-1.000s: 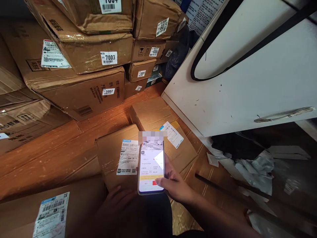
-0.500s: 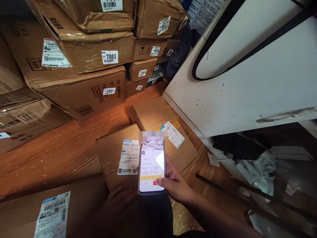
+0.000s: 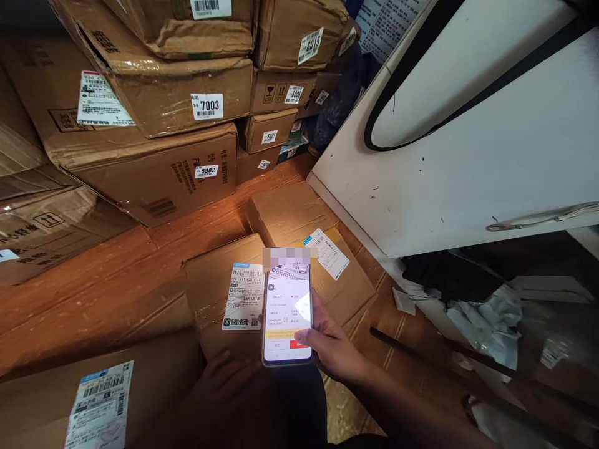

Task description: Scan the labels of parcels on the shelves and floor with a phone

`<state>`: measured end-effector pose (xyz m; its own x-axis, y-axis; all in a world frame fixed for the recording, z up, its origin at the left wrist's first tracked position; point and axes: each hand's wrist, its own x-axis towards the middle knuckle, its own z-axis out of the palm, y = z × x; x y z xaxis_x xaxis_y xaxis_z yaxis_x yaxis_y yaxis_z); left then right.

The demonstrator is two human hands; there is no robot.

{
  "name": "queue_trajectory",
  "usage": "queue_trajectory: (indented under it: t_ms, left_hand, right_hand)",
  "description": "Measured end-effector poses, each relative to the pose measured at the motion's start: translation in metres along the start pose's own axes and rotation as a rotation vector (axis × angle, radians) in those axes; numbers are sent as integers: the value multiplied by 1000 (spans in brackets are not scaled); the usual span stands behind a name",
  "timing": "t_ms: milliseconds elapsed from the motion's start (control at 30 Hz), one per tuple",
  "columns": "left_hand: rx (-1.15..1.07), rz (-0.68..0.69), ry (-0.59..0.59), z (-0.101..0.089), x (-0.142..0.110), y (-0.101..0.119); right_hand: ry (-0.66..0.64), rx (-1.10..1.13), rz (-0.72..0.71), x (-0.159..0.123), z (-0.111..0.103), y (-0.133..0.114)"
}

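My right hand (image 3: 334, 346) is wrapped round a lit smartphone (image 3: 287, 312), its thumb over the lower right of the screen near a red button. Behind the phone lies a cardboard box (image 3: 210, 280) with a white shipping label (image 3: 242, 296), partly covered by the phone. In shadow, my left hand (image 3: 229, 374) rests at that box's near edge with its fingers stretched out. Beyond, a flatter cardboard box (image 3: 290, 209) carries another label (image 3: 326, 254). At lower left is a third labelled box (image 3: 159, 368).
Stacked cartons (image 3: 163, 174) with number stickers line the back left. A white panel (image 3: 421, 174) with a black strap loop (image 3: 374, 134) stands at right. Under it are crumpled plastic bags (image 3: 486, 318) and a dark bar (image 3: 407, 352) above the wooden floor (image 3: 140, 262).
My right thumb has shifted slightly up on the phone, and the text on its screen has changed a little. My left hand and the boxes stay where they were.
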<state>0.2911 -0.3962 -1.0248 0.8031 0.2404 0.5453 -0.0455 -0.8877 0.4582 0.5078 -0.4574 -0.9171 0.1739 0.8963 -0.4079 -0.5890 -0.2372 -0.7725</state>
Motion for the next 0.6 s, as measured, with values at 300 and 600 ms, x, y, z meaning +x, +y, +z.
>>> queue_trajectory:
  t_ms: [300,600]
  left_hand:
    - [5,4,-24,-2,2,1]
    - [-13,-16,-30,-5,5,3]
  right_hand:
    - [14,32,-2,1,1,-1]
    - [18,30,5,1,1,-2]
